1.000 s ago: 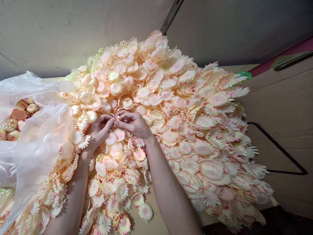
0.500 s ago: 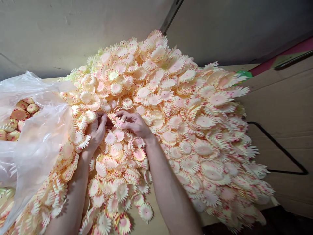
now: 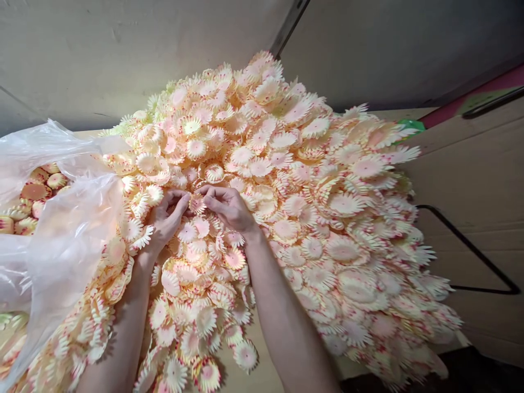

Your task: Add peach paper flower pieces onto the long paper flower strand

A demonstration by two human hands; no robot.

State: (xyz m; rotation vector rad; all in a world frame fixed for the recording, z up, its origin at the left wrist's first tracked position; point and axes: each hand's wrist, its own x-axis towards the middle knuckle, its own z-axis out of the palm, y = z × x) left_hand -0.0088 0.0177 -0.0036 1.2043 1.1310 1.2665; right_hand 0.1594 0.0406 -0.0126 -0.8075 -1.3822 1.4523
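A small cream-and-pink petal disc (image 3: 197,203), flower-shaped with a notched rim, is held between my two hands. My left hand (image 3: 168,217) pinches its left edge between thumb and fingers. On its right side, my right hand (image 3: 229,207) grips it with thumb and index finger. Around both hands spreads a large heap of similar petal discs (image 3: 286,158), pale cream with pink centres and red-tipped edges. Loose discs (image 3: 204,322) lie between my forearms, partly overlapping each other.
At the left, a translucent plastic bag (image 3: 73,234) lies against the heap, with stacked discs (image 3: 36,191) showing inside. A bent black metal rod (image 3: 477,245) rests by cardboard (image 3: 478,180) on the right. Behind stands a grey wall (image 3: 143,49).
My left hand has moved slightly up and right, closer to my right hand. The disc is now held between both hands, its position shifted slightly up.
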